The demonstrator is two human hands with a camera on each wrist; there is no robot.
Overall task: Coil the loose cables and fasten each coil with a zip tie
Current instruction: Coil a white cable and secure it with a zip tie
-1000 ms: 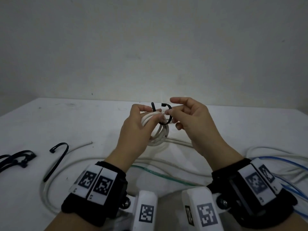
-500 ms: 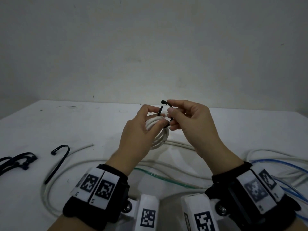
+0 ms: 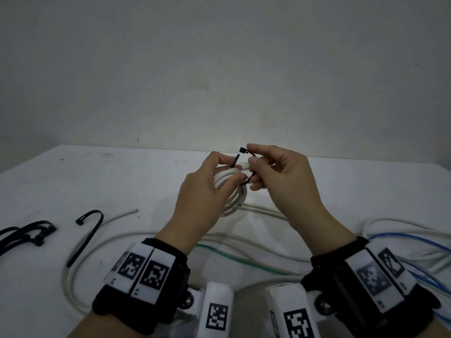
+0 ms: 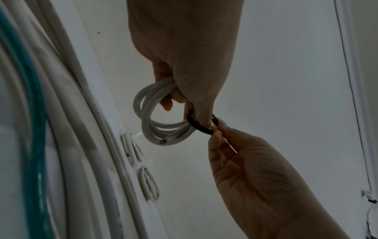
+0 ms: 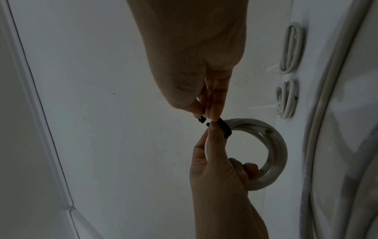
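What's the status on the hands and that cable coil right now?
Left hand grips the white coil. Right hand pinches the black zip tie looped round it. Tie's ends apart, not yet fastened. Nothing in the way.

A: Item one?
B: White cable coil [image 3: 229, 189], several round loops, held up off the surface in the left hand [image 3: 207, 191].
A: Item two?
B: Black zip tie [image 3: 246, 167], curved round the coil's top strands, ends not joined; head end pinched by the right hand [image 3: 280, 176].
A: Remaining stock?
B: Loose white cables [image 3: 102, 250], a green cable [image 3: 234, 258] and blue cables [image 3: 415, 242] lying uncoiled on the surface; spare black zip ties [image 3: 87, 230] at left.
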